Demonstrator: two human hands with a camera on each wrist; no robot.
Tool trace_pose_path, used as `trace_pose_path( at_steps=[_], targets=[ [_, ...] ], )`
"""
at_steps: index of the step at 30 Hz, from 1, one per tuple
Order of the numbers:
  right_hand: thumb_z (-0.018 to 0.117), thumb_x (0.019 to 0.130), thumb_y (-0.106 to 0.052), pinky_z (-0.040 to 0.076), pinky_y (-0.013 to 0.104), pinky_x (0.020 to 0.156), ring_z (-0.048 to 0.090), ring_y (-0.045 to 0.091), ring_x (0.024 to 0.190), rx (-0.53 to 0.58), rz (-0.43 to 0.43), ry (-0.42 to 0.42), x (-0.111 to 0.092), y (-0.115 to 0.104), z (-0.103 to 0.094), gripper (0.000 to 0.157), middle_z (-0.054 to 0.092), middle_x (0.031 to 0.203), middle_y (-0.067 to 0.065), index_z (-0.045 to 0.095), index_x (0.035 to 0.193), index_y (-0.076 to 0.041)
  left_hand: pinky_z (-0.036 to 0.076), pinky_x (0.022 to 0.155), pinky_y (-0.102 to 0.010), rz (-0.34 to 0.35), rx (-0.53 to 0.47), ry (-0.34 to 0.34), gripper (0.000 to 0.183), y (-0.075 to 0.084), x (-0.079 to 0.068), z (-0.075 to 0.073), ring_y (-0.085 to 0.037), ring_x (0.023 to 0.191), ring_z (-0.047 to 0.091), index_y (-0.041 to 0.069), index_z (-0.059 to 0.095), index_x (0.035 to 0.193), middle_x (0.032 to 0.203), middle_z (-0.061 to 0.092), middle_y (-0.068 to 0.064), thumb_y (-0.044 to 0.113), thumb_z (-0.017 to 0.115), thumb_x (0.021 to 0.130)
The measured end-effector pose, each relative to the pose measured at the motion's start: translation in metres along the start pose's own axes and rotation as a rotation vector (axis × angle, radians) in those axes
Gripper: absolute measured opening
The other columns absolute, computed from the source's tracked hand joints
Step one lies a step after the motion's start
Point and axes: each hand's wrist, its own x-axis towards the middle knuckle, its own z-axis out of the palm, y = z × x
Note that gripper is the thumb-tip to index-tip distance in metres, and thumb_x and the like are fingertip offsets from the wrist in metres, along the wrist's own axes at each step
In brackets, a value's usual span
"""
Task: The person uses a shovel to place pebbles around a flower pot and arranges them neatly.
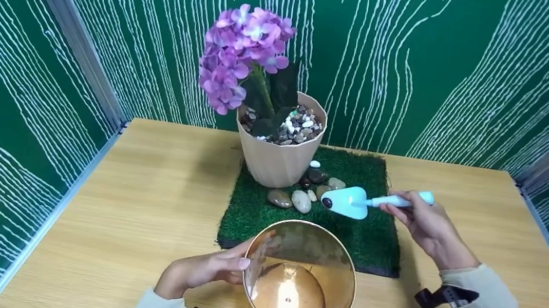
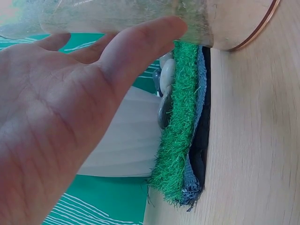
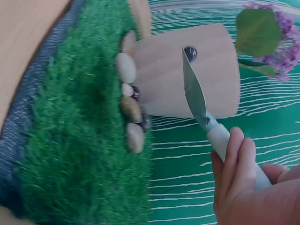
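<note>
My right hand (image 1: 422,220) grips the handle of a light blue trowel (image 1: 351,202), held above the artificial grass mat (image 1: 377,248). On the trowel's tip lies a dark round stone (image 1: 327,203), which also shows in the right wrist view. My left hand (image 1: 212,271) holds the side of a shiny copper-tinted, see-through pot (image 1: 296,301), its thumb at the near-left wall and fingers partly hidden behind it. The pot's open mouth faces up, and only reflections show on its bottom. In the left wrist view the thumb (image 2: 145,44) lies along the pot's wall.
Behind the trowel, a cream planter (image 1: 276,159) filled with small pebbles holds a purple artificial hydrangea (image 1: 244,57). Several smooth stones (image 1: 301,201) lie on the mat at its foot. Green panels with white wavy lines (image 1: 448,81) enclose the wooden table (image 1: 157,187).
</note>
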Motion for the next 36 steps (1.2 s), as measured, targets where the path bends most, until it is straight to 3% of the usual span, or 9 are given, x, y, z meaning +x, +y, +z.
trace_pose_path(
  at_steps=[13,19,24,32,36],
  targets=[
    [0.046,0.111,-0.012,0.058,0.015,0.089,0.080,0.011,0.089,0.000,0.073,0.098,0.015,0.027,0.005,0.033,0.078,0.095,0.005,0.076,0.097,-0.013,0.040,0.122,-0.058,-0.009,-0.009,-0.004,0.089,0.001,0.000,-0.001,-0.046,0.158,0.033,0.018,-0.002,0.172,0.178,0.010,-0.019,0.056,0.042,0.104],
    [0.048,0.112,-0.015,0.058,0.015,0.088,0.080,0.010,0.087,0.011,0.098,0.133,0.019,0.034,0.010,0.018,0.077,0.094,0.005,0.062,0.117,-0.006,0.040,0.122,-0.058,-0.011,-0.006,-0.003,0.087,0.002,-0.001,0.000,-0.046,0.158,0.032,0.017,-0.002,0.171,0.178,0.010,-0.019,0.053,0.041,0.105],
    [0.047,0.112,-0.018,0.058,0.014,0.084,0.079,0.009,0.084,-0.002,0.104,0.151,0.021,0.037,0.013,0.020,0.077,0.090,0.003,0.051,0.127,-0.004,0.039,0.122,-0.059,0.004,-0.003,-0.010,0.090,0.000,0.001,-0.001,-0.046,0.159,0.028,0.018,-0.005,0.171,0.178,0.005,-0.020,0.055,0.042,0.105],
    [0.046,0.112,-0.018,0.058,0.015,0.086,0.079,0.009,0.086,0.003,0.121,0.159,0.019,0.037,0.012,0.025,0.076,0.093,0.004,0.050,0.132,-0.003,0.039,0.121,-0.060,-0.009,0.006,0.002,0.088,0.002,0.000,0.001,-0.046,0.159,0.029,0.018,-0.003,0.171,0.178,0.007,-0.020,0.054,0.040,0.104],
    [0.047,0.112,-0.020,0.058,0.016,0.087,0.079,0.010,0.087,0.007,0.129,0.164,0.016,0.035,0.011,0.025,0.076,0.094,0.004,0.051,0.131,-0.004,0.039,0.121,-0.061,0.003,-0.001,-0.010,0.092,-0.002,0.002,-0.002,-0.046,0.160,0.026,0.020,-0.004,0.171,0.179,0.004,-0.019,0.060,0.042,0.103]
  ],
)
